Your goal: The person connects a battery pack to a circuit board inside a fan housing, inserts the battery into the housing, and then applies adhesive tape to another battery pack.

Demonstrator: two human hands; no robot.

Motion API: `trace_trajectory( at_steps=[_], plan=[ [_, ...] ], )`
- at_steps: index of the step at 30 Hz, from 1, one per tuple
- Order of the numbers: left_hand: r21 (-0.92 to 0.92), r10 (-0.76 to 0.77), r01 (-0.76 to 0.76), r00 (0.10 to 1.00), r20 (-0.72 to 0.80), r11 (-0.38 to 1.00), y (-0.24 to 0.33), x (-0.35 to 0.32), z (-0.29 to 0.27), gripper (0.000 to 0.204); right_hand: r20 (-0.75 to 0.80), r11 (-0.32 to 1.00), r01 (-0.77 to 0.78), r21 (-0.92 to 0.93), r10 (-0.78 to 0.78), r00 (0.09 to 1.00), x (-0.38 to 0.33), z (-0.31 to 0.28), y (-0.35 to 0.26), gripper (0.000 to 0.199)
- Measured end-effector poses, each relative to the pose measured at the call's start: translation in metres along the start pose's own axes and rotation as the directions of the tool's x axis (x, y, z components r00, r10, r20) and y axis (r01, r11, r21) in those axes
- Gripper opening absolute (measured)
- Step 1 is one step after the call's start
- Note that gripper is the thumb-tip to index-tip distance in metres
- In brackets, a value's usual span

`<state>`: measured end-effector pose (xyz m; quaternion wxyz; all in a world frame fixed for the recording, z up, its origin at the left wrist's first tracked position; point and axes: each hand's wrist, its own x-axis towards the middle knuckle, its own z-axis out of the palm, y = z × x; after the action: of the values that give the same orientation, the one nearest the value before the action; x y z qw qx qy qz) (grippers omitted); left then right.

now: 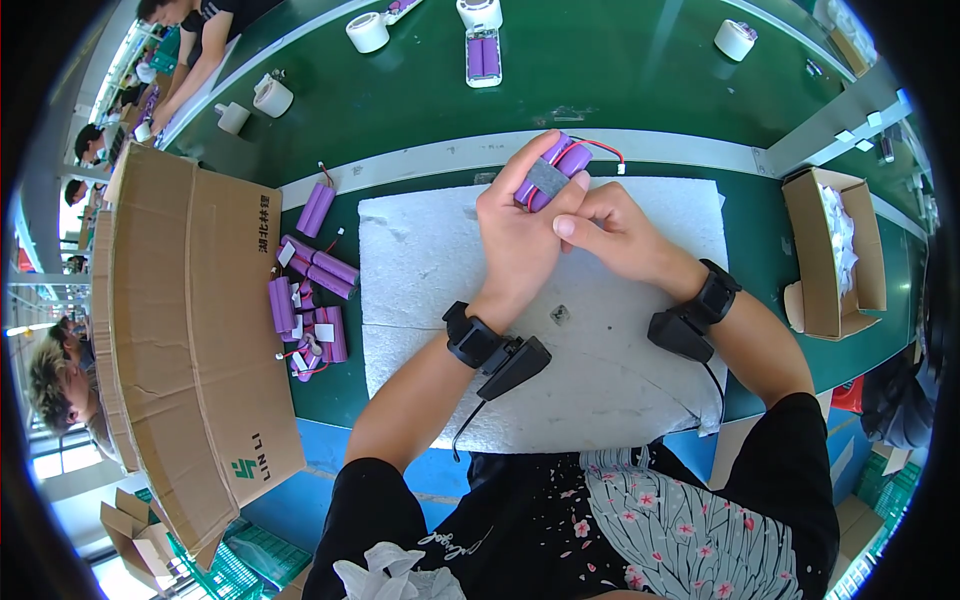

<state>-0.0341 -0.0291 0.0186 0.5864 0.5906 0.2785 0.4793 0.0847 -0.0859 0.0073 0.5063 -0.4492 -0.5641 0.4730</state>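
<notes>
My left hand (518,235) is closed round a purple battery pack (573,160) above the white foam mat. A grey strip (547,179) lies across the pack. From the pack's far end a red-and-black lead curves to the right, ending in a small white plug (621,169). Close against the left thumb and palm is my right hand (632,238), its fingers curled in and its thumb bent; whatever they pinch, if anything, is hidden. Each wrist wears a black strapped device with a cable.
More purple battery packs (316,208) with leads lie left of the foam mat (420,330), beside a large cardboard box (200,320). An open carton (835,255) with white material stands right. White devices (483,55) sit on the green table beyond a grey rail (690,150). Co-workers are far left.
</notes>
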Motion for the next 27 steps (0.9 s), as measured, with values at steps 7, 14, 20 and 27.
trace_trajectory(
  at_steps=[7, 14, 20, 27],
  plan=[
    [0.025, 0.017, -0.017, 1.0, 0.013, 1.0, -0.0033, -0.001, -0.0004, 0.039, -0.008, 1.0, 0.023, 0.002, -0.023, 1.0, 0.0005, 0.0022, -0.0013, 0.034],
    [0.037, 0.013, -0.014, 1.0, 0.024, 0.999, -0.0025, -0.0017, 0.0002, 0.039, 0.006, 1.0, 0.014, -0.022, -0.014, 1.0, -0.0001, -0.0002, 0.0019, 0.033],
    [0.03, 0.004, -0.005, 1.0, 0.029, 1.0, -0.0022, -0.0015, 0.0003, 0.039, -0.001, 1.0, 0.02, -0.002, -0.02, 1.0, 0.0002, 0.0005, 0.0015, 0.034],
    [0.047, 0.009, -0.01, 1.0, 0.028, 0.999, -0.0024, -0.0016, 0.0001, 0.039, 0.0, 1.0, 0.007, -0.023, -0.007, 1.0, 0.0001, 0.0, -0.0001, 0.035]
  ],
)
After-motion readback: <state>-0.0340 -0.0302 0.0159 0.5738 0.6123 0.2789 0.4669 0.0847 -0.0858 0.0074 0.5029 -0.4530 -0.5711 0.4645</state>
